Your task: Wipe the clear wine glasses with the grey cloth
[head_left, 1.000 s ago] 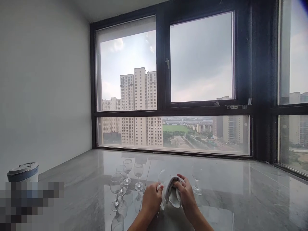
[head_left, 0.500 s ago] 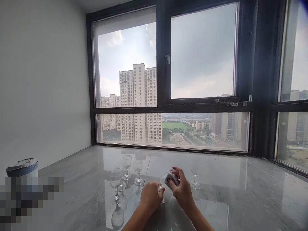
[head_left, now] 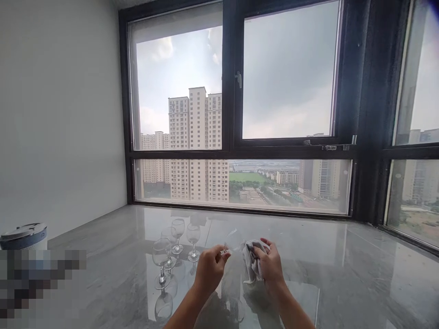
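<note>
The left hand pinches the stem of a wine glass, tipped over with its bowl toward the right hand, which is closed on a crumpled grey cloth pressed against the bowl's mouth — so the glass lies between the two grips. It seems mid-wipe. To the left of the held glass four more glasses stand upright on the marble sill — whether wiped yet, I cannot tell

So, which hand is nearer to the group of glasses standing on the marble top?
Left. The left hand is just right of the standing glasses, pinching a wine glass; the right hand, with the cloth, is farther right.
</note>
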Demonstrator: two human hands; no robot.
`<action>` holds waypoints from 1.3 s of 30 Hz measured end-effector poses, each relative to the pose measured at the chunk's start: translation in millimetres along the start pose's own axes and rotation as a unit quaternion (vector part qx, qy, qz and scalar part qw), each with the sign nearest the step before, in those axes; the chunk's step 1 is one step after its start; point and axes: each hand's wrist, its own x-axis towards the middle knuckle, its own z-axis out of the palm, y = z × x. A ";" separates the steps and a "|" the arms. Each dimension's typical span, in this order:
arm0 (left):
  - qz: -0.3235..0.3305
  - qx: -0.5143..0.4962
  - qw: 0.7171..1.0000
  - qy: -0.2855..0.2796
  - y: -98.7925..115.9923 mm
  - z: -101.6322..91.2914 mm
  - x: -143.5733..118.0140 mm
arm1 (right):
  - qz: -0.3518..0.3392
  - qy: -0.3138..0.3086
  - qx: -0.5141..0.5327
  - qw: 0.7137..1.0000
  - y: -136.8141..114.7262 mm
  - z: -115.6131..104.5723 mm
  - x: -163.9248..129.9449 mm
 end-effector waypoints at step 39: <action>-0.002 -0.084 0.940 0.332 -16.1 0.9 5.1 | -0.350 0.152 -0.136 0.914 -28.5 4.0 -24.1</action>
